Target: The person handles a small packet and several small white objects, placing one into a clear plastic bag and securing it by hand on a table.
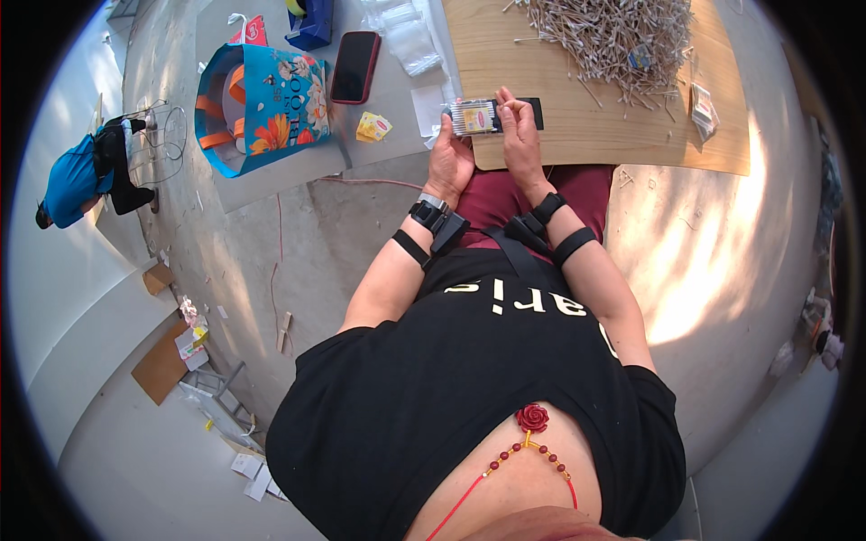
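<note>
Item 1: small clear packet of cotton swabs (475, 117), held over the near edge of the wooden board (631, 135), just in front of our lap. Our left hand (449, 160) grips it from below/left, fingers curled round the packet's left end, thumb on its near side. Our right hand (521, 135) meets it at the right end; thumb and forefinger pressed together in a pinch at the packet's edge, other fingers folded. Can't tell whether a swab sits in that pinch.

Item 2: loose heap of cotton swabs (613, 36), far side of the board, well apart from both hands.

Item 3: small packets (702, 108) at the board's right, near the heap.

Item 4: phone w/ red case (354, 67), face up, left of the board.

Item 5: floral tote bag (266, 108), orange handles, left of the phone.

Item 6: yellow wrapper (373, 127), btwn the bag and our left hand.

Item 7: another person in a blue top (77, 180), far left, on the floor.
</note>
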Demonstrator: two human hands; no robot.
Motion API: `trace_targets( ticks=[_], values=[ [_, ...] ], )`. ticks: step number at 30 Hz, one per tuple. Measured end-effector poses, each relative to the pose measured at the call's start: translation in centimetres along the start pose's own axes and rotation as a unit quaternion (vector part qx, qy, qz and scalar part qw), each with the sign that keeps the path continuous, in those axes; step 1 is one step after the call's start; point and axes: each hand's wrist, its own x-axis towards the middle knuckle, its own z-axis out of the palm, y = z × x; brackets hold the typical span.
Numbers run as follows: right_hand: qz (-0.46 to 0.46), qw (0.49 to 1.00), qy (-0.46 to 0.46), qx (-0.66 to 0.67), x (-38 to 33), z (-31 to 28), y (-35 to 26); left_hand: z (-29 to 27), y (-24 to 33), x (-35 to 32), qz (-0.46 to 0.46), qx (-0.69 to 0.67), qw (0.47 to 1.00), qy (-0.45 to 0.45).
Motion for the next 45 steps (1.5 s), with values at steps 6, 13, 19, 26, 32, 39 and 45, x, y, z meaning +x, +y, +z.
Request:
trace_targets(
  ticks=[6, 13, 19, 26, 32, 39, 45],
  values=[
    [0.004, 0.999, -0.004, 0.036, -0.1, 0.4, 0.3, 0.1, 0.0, 0.0, -0.003, 0.001, 1.0, -0.009],
    [0.008, 0.998, -0.011, 0.055, -0.1, 0.6, 0.4, 0.3, 0.1, 0.0, -0.003, 0.008, 1.0, -0.016],
    [0.006, 0.998, -0.014, 0.058, -0.2, 0.8, 0.4, 0.1, 0.0, 0.1, -0.002, 0.006, 1.0, -0.017],
    [-0.021, 0.999, 0.01, 0.032, 0.3, 0.8, 0.6, 0.4, 0.3, 0.3, -0.005, -0.003, 1.0, 0.006],
    [-0.021, 0.999, 0.012, 0.037, 0.6, 0.9, 0.7, 1.1, 0.4, 1.0, 0.014, -0.004, 1.0, 0.01],
    [-0.023, 0.999, 0.014, 0.028, 1.0, 0.9, 0.7, 1.3, 0.3, 1.0, 0.017, 0.009, 1.0, 0.019],
    [-0.023, 1.0, 0.009, 0.019, 1.1, 1.1, 0.6, 0.9, 0.2, 1.3, 0.023, 0.014, 0.999, 0.019]
  ],
)
